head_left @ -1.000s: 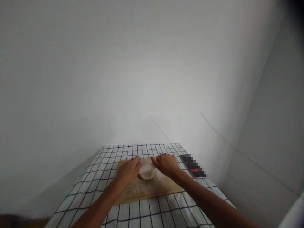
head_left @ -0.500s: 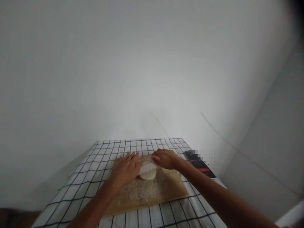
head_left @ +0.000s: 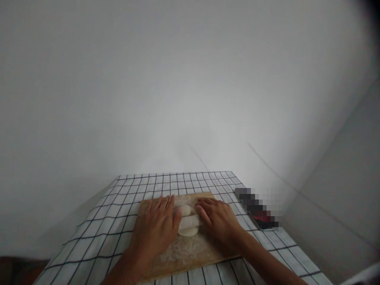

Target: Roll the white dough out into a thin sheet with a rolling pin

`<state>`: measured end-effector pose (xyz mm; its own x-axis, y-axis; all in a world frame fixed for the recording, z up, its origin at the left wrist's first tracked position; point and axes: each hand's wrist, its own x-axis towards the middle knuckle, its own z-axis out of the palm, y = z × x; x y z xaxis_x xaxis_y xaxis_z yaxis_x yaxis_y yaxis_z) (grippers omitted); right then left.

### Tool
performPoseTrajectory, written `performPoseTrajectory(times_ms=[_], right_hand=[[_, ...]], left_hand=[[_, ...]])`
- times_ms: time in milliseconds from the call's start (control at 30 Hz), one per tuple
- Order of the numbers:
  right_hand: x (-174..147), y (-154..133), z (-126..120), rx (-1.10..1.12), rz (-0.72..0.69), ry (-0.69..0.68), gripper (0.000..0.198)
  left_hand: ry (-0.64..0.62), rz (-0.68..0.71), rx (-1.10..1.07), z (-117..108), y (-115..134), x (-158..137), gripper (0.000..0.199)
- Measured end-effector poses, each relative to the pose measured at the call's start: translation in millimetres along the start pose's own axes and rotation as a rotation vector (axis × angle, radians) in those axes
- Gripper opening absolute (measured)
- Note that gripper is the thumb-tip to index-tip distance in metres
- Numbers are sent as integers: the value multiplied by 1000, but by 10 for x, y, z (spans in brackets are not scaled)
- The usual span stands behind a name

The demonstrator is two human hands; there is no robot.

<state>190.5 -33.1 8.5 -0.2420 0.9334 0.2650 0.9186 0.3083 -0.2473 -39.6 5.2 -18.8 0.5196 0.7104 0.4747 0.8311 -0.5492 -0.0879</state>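
A pale, floured rolling pin [head_left: 190,222] lies crosswise over a flattened round of dough [head_left: 188,231], which shows on both its near and far sides. My left hand [head_left: 158,221] is on the pin's left end, palm down, fingers reaching forward and thumb beside the dough. Over the right end, my right hand [head_left: 221,219] holds the pin with its fingers bent a little and the thumb pointing inward. Both pin ends are hidden under my palms. Beneath everything is a wooden board [head_left: 172,267] dusted with flour.
A white cloth with a black grid [head_left: 101,221] covers the table. To the right of the board lies a phone [head_left: 263,221], partly blurred out by pixels. A pale wall [head_left: 190,99] rises behind the table's far edge.
My right hand has come down and nearer to me, onto the pin's right end. The pin, slanted before, now lies nearly level across the dough. My view has shifted slightly.
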Motion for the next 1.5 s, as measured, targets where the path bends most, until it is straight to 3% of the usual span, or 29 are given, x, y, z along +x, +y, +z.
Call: performPoseTrajectory(times_ms=[233,667,867,1100,1300,1500], right_hand=[[-178,-36,30,33,-7,26,44],[-442,-157,31,77,8,58,38],[-485,-167,17,107,20,41,40],[-280,18,38,122,-97,-49,51],[-39,65,16,106,-82,-49,51],[343,141,-49,28,-119,-79,46]], left_hand=[[60,67,19,-54,93,-125,46],[-74,-2,-98,-201,230,-268,52],[-6,21,-96,-175,231,-340,52],[62,33,-7,-90,221,-268,48],[-46,-17,-96,-235,201,-50,38],[-120,-69,-277,-282,112,166,41]])
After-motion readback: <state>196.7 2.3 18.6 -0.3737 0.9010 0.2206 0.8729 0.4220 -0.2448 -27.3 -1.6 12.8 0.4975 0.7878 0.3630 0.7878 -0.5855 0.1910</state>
